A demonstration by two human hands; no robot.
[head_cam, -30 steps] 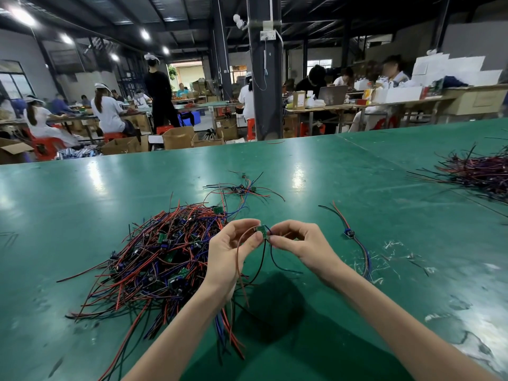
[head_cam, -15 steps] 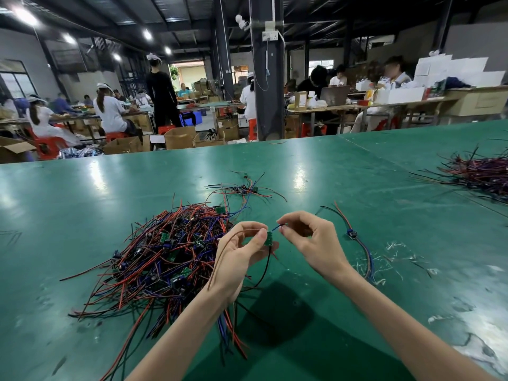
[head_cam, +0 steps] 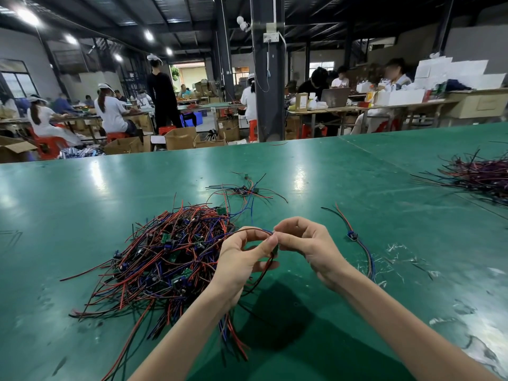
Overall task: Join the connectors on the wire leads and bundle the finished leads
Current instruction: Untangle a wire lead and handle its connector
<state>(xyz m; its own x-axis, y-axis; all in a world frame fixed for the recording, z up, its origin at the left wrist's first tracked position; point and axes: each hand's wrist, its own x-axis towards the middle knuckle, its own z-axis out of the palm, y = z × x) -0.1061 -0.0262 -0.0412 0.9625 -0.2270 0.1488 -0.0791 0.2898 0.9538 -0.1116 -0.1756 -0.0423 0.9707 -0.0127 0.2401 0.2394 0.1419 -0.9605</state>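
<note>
A wide green bench [head_cam: 330,171] fills the lower view, with a busy workshop of seated people behind it. Left of centre lies a large tangled pile of red, blue and black wire leads [head_cam: 170,251], many carrying small green or blue parts. It sits close by the left forearm and is likely the stock waiting to be joined. A second pile [head_cam: 481,174] sits well apart at the bench's far right. A small cluster of leads [head_cam: 244,189] lies beyond the big pile. A single lead [head_cam: 353,236] with a blue part at its middle lies alone just right of the hands, probably set aside as finished.

Above the bench, the left hand [head_cam: 239,262] and right hand [head_cam: 310,246] meet fingertip to fingertip. Each is closed in a pinch on one held lead [head_cam: 253,229], whose wire arches over the left hand and droops below it. A small dark green connector [head_cam: 275,251] shows between the fingertips. It seems to be raised clear of the pile so the ends can be lined up and pressed together. Whether they are mated cannot be told.
</note>
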